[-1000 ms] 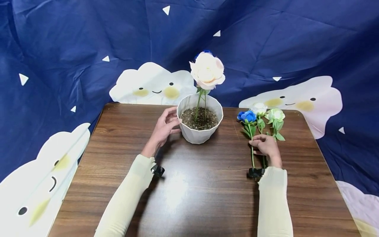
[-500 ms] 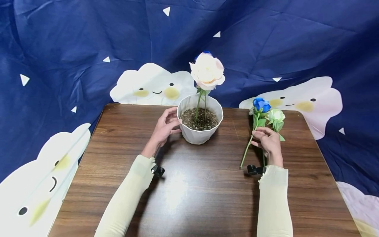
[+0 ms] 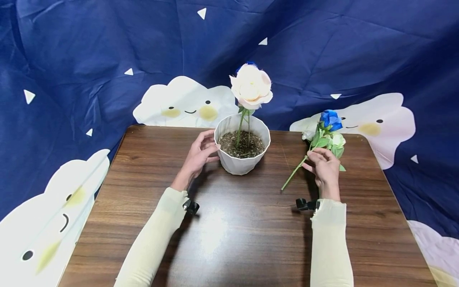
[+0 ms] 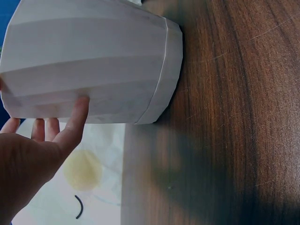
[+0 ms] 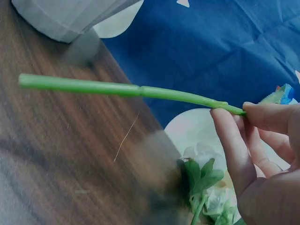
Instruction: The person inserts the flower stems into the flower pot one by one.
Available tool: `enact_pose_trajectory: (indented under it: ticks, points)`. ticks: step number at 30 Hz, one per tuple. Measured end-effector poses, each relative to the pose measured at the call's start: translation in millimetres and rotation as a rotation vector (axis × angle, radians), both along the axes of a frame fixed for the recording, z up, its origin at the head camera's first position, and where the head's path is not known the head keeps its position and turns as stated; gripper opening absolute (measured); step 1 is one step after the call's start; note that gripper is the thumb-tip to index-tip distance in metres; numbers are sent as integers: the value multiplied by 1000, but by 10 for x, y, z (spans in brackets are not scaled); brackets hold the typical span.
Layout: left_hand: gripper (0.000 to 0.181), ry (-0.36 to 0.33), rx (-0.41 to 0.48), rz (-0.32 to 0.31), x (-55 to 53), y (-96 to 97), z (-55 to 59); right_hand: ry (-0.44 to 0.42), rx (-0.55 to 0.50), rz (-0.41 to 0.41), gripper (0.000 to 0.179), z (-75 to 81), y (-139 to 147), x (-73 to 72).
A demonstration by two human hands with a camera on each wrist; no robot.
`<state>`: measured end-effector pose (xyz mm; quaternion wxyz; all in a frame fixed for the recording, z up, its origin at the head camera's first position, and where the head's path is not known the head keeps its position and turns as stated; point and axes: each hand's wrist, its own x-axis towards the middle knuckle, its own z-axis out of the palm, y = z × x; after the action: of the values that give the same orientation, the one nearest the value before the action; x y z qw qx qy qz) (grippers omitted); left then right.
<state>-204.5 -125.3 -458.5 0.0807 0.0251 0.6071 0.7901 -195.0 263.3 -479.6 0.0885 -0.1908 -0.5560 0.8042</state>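
**Blue rose (image 3: 319, 139) slants across the right of the frame, bloom high**

A blue backdrop (image 3: 297, 59) printed with smiling clouds fills the top of the head view; a brown wooden table (image 3: 251, 247) spreads below it. Near the centre stands a white pot (image 3: 241, 165) of soil, upright, with a pale pink rose (image 3: 251, 86) rising from it. At the pot's left side the left hand (image 3: 199, 155) rests against the wall, fingers and thumb spread. Right of centre, the right hand (image 3: 327, 169) pinches the blue rose's stem between thumb and fingertips. The flower's long axis runs diagonally, bloom to the upper right, bare stem end to the lower left; in the right wrist view the stem is almost level, its end pointing left. Behind it, partly covered, show a pale green rose (image 3: 338, 139) and a white rose (image 3: 307, 135).
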Motion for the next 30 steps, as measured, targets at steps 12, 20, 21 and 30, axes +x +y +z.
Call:
enact_pose_trajectory:
  ticks: [12, 20, 21, 30]
  points:
    - [59, 1, 1, -2, 4, 3, 2, 113, -18, -54, 16, 199, -111, -50]
    - [59, 0, 1, -5, 7, 6, 14, 168, -10, -78, 17, 331, -174, -78]
    - [59, 0, 0, -5, 6, 5, 16, 181, -8, -79, 17, 351, -184, -83]
    - [59, -1, -7, -3, 7, -3, 20, 255, 4, -60, 18, 550, -287, -115]
